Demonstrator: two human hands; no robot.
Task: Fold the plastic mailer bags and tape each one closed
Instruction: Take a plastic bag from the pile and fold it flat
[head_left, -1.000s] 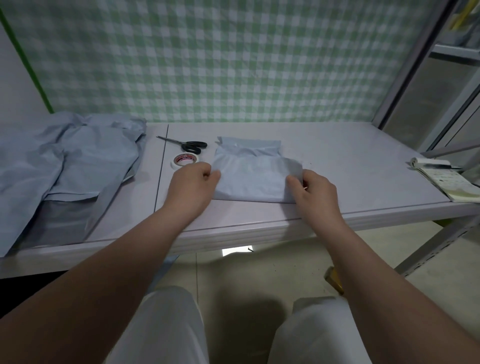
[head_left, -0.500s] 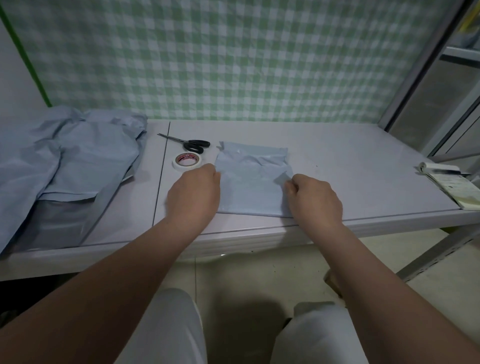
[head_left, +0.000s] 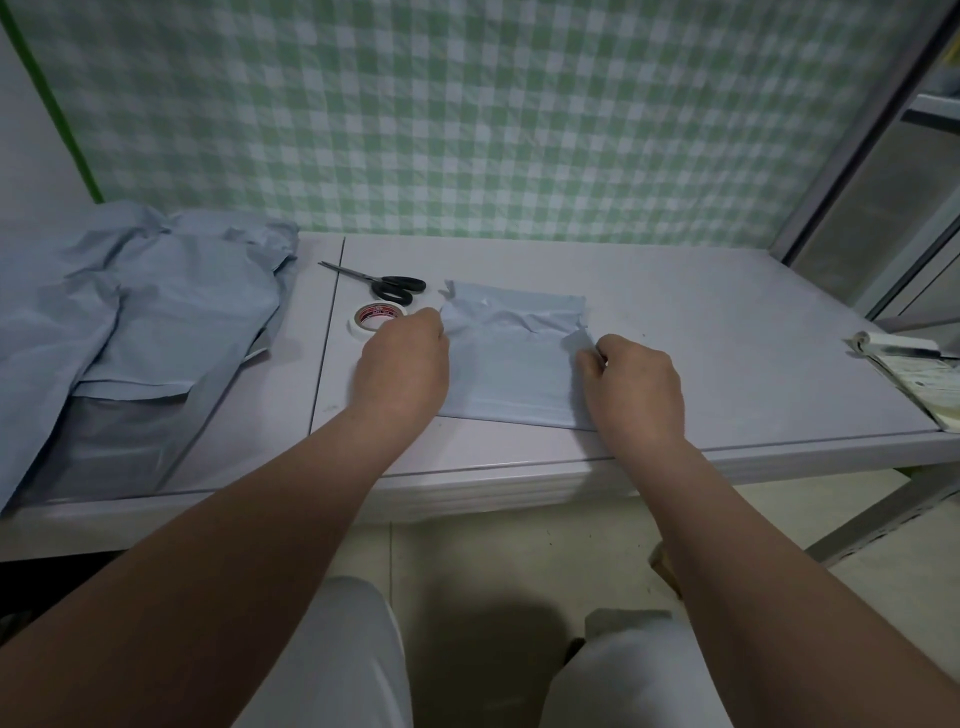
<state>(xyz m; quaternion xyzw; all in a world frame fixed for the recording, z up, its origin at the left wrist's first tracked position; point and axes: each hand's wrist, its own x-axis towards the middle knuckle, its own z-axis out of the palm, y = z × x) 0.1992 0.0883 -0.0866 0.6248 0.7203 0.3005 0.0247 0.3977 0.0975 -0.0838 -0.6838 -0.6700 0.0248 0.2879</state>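
Observation:
A pale blue mailer bag (head_left: 511, 364) lies folded flat on the grey table (head_left: 727, 332), right in front of me. My left hand (head_left: 402, 366) pinches the folded layer at the bag's left edge. At the right edge, my right hand (head_left: 636, 382) pinches the same fold between thumb and fingers. The bag's far end is crumpled. A roll of white tape (head_left: 375, 318) with a red-printed core lies just beyond my left hand. Black-handled scissors (head_left: 384, 283) rest behind the tape.
A heap of unfolded pale blue mailer bags (head_left: 130, 332) covers the table's left part. A notepad (head_left: 914, 374) lies at the right edge. A green checked cloth hangs behind the table, and a metal shelf frame stands at the right.
Both hands have carried the bag's near fold farther from me, up over the bag. The folded bag now looks shorter. The camera has tilted down slightly.

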